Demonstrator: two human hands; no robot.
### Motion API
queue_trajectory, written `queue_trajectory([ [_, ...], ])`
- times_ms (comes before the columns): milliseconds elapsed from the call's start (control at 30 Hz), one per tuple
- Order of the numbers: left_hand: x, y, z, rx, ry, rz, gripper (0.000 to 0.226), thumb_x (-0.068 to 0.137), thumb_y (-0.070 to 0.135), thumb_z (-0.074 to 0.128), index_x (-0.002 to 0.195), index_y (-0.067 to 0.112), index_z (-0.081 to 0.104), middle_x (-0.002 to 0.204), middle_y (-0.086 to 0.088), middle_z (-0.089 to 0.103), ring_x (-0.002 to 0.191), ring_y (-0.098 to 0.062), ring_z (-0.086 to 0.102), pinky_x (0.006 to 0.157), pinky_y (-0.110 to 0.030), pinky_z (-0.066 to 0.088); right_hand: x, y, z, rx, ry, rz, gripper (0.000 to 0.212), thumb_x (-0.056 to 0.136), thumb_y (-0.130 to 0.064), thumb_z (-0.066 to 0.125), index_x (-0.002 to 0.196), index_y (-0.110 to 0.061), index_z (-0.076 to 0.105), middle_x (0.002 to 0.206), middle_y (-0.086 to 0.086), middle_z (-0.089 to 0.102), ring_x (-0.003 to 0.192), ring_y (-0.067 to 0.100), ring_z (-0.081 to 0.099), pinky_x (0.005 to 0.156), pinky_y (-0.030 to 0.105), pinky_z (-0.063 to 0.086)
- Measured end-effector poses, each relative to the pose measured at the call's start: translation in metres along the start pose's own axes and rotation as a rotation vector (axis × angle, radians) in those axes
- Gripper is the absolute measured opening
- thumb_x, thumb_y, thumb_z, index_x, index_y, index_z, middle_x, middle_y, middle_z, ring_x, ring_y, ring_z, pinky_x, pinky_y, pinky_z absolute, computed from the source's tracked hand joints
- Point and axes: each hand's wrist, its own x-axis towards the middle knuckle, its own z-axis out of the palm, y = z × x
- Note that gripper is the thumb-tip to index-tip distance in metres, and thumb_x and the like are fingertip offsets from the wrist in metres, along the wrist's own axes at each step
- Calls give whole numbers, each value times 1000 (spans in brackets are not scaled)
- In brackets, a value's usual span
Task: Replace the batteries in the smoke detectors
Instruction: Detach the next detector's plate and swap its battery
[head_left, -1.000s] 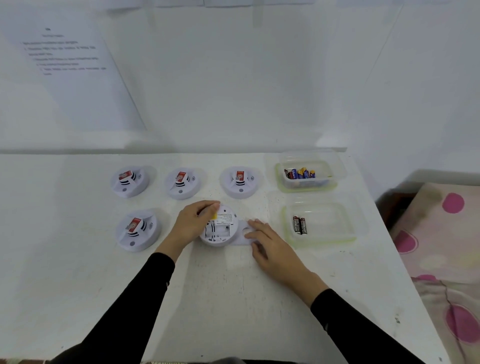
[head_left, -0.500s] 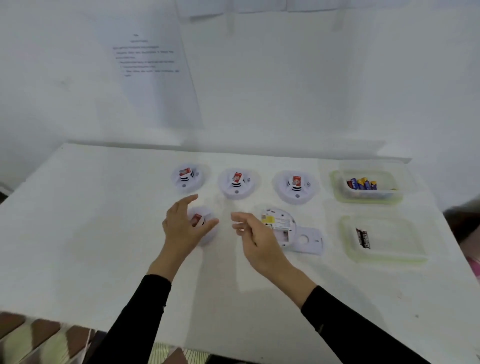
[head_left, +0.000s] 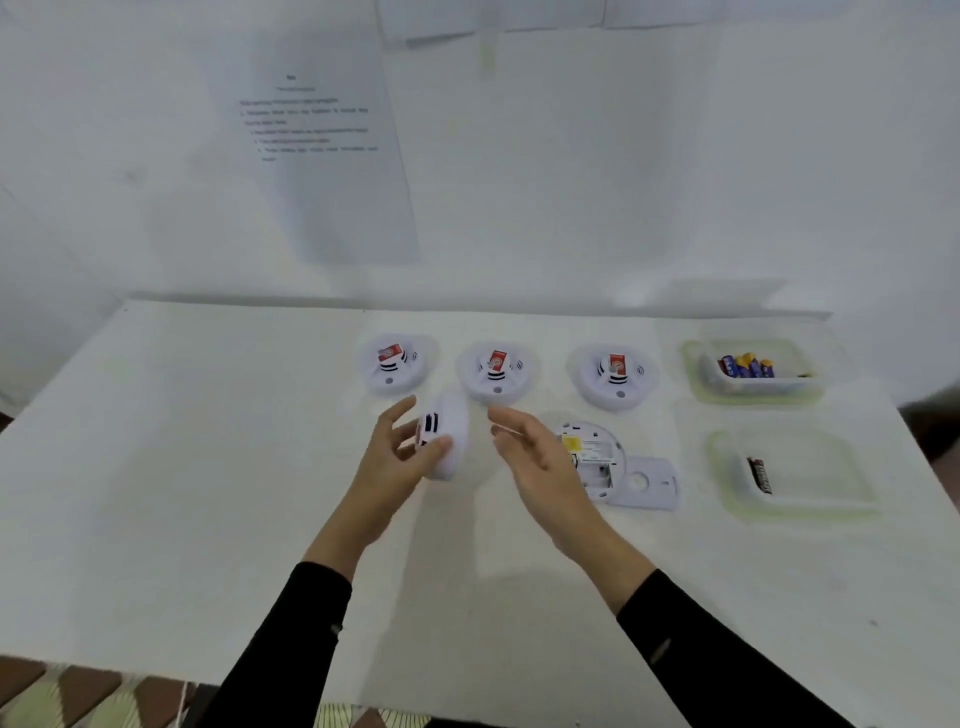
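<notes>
My left hand grips a white smoke detector, lifted and tipped on its edge above the table. My right hand hovers just right of it, fingers relaxed, holding nothing. Behind my right hand an opened detector lies face down with its battery bay exposed, its cover plate beside it. Three closed detectors stand in the back row: one, another and a third. A far clear tub holds blue and yellow batteries. A nearer tub holds a black battery.
A white table stands against a white wall with a printed sheet taped above it. The table's near edge runs low in the frame, with patterned floor showing below at the left.
Both hands left the opened detector and moved left. My left hand took hold of the front-left detector and lifted it on edge. The camera view has swung left.
</notes>
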Motion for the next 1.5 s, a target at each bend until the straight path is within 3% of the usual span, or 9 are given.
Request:
queue_trajectory([
  [133, -12, 23, 32, -540, -374, -68, 93, 67, 47, 80, 148, 22, 41, 143, -14, 55, 124, -34, 59, 92, -48, 54, -12, -16, -18, -141, 11, -177, 37, 91, -36, 63, 127, -29, 58, 129, -17, 53, 123, -3, 47, 101, 18, 40],
  [300, -27, 30, 84, -886, -504, -177, 65, 81, 38, 53, 140, 11, 55, 143, -21, 52, 127, -40, 53, 116, -58, 29, -31, -22, -44, -343, 202, -348, 60, 71, -59, 67, 126, -37, 58, 122, -15, 44, 119, -1, 37, 94, 6, 33],
  [433, -34, 38, 127, -886, -441, -207, 59, 92, 48, 39, 142, 20, 53, 136, -18, 59, 119, -36, 60, 97, -50, 52, -39, -24, -75, -500, 282, -394, 66, 67, -64, 67, 128, -43, 54, 119, -16, 41, 116, 0, 33, 95, 12, 36],
  [633, -42, 42, 170, -787, -454, -227, 66, 98, 62, 25, 107, 25, 79, 123, -12, 70, 110, -27, 69, 84, -41, 60, -49, -25, -116, -587, 374, -477, 61, 63, -64, 73, 118, -40, 62, 113, -19, 49, 111, 8, 39, 96, 37, 41],
  [833, -40, 33, 194, -801, -479, -268, 68, 97, 64, 29, 136, 16, 57, 136, -19, 60, 127, -38, 56, 88, -47, 56, -48, -25, -148, -658, 305, -526, 63, 57, -64, 73, 113, -34, 67, 111, -30, 47, 109, -4, 35, 97, 29, 31],
  [1000, -42, 30, 208, -827, -472, -289, 70, 96, 63, 33, 141, 13, 51, 137, -21, 58, 127, -37, 55, 87, -47, 57, -47, -27, -168, -694, 212, -513, 67, 56, -66, 70, 114, -33, 65, 111, -28, 45, 109, 3, 36, 94, 20, 22],
  [1200, -42, 26, 220, -860, -441, -235, 61, 101, 55, 29, 138, 15, 55, 140, -20, 57, 124, -36, 59, 89, -48, 58, -69, -33, -191, -548, 168, -553, 59, 64, -49, 77, 116, -29, 57, 118, -15, 50, 114, 5, 44, 98, 12, 29],
  [1300, -33, 26, 215, -937, -386, -187, 52, 99, 48, 33, 134, 21, 60, 140, -19, 57, 128, -42, 53, 104, -54, 46, -85, -14, -201, -601, 50, -520, 61, 67, -45, 80, 121, -28, 57, 120, -16, 46, 112, 7, 44, 95, 10, 33],
  [1500, -30, 30, 214, -1063, -389, -98, 43, 86, 38, 41, 121, 26, 64, 128, -19, 64, 112, -46, 64, 86, -54, 56, -106, 59, -220, -855, -39, -434, 62, 74, -53, 72, 124, -16, 61, 116, -3, 52, 108, 8, 44, 97, 17, 36],
])
